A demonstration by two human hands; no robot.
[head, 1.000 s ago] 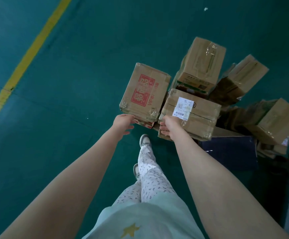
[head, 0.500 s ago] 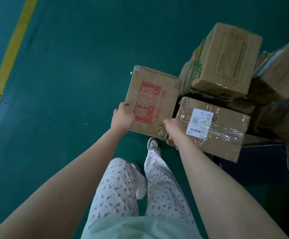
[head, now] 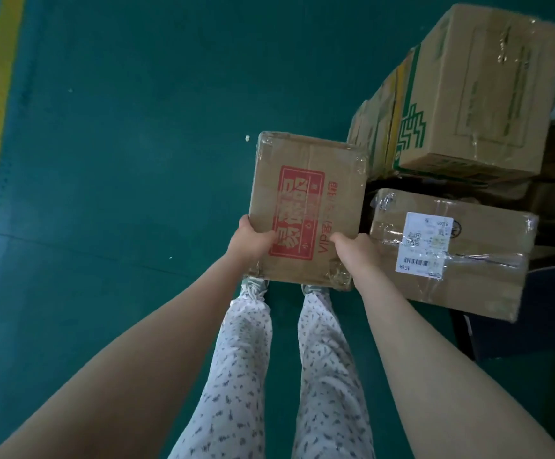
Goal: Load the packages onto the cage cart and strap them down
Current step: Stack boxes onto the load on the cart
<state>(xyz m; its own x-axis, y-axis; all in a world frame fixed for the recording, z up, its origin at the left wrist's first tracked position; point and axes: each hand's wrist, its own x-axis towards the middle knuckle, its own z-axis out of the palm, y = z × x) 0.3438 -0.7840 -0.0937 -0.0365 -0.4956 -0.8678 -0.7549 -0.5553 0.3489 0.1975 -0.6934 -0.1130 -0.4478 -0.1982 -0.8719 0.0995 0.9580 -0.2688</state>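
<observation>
Cardboard box [head: 307, 207] clamped at its near corners by both your hands: left [head: 253, 240], right [head: 352, 251]; keep it level.

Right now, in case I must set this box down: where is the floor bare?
Bare floor lies between the yellow line and the held box, and beyond the box's far edge. The right is crowded: labelled box, green-print box and more cartons packed close.

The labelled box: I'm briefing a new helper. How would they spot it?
Start at the cardboard pile on the right of the green floor. Its nearest box lies beside the right hand. It alone carries a white barcode label under clear tape.
</observation>
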